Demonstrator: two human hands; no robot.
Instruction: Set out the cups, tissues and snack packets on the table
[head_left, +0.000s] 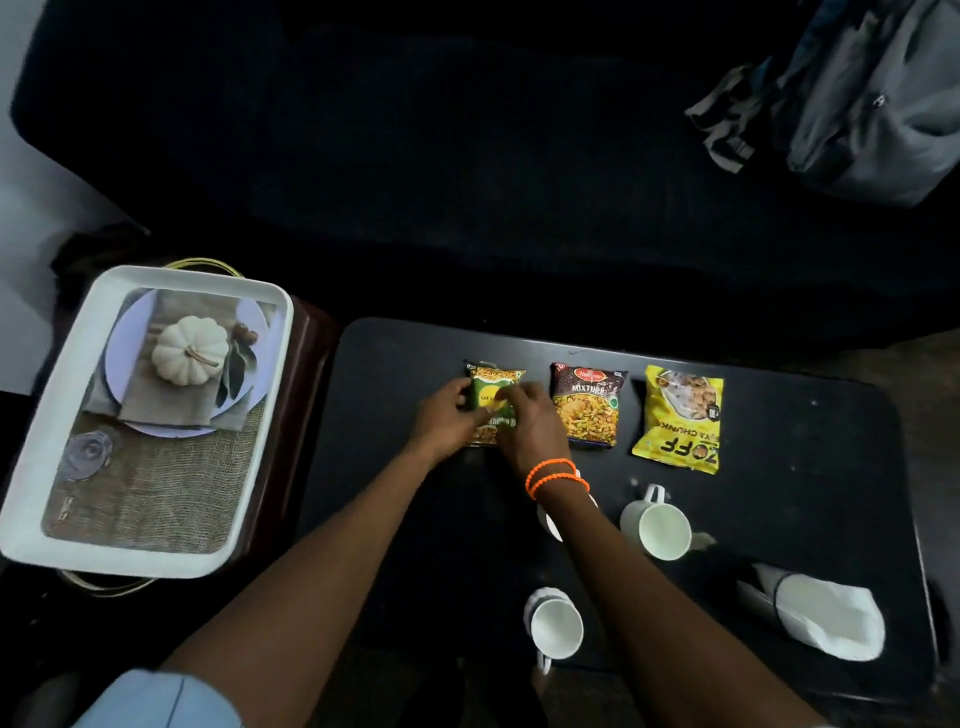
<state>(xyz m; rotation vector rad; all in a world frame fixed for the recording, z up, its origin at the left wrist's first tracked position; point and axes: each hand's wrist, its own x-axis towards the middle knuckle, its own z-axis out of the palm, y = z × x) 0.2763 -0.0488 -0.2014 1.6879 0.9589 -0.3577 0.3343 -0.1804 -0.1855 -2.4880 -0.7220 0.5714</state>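
Three snack packets lie in a row on the black table (805, 467). Both hands rest on the green and yellow packet (491, 387) at the left: my left hand (449, 415) grips its left side, my right hand (530, 423) covers its right side. To the right lie a maroon mixture packet (587, 405) and a yellow packet (678, 418). White cups stand nearer me: one (657, 525) at the right, one (555, 626) at the front, a third (550, 522) mostly hidden under my right wrist. A roll of white tissues (826, 616) lies at the front right.
A white tray (156, 564) with a pumpkin picture on its base sits on a dark stand left of the table. A dark sofa fills the back, with a grey bag (872, 98) at its right end. My right wrist wears orange bead bands.
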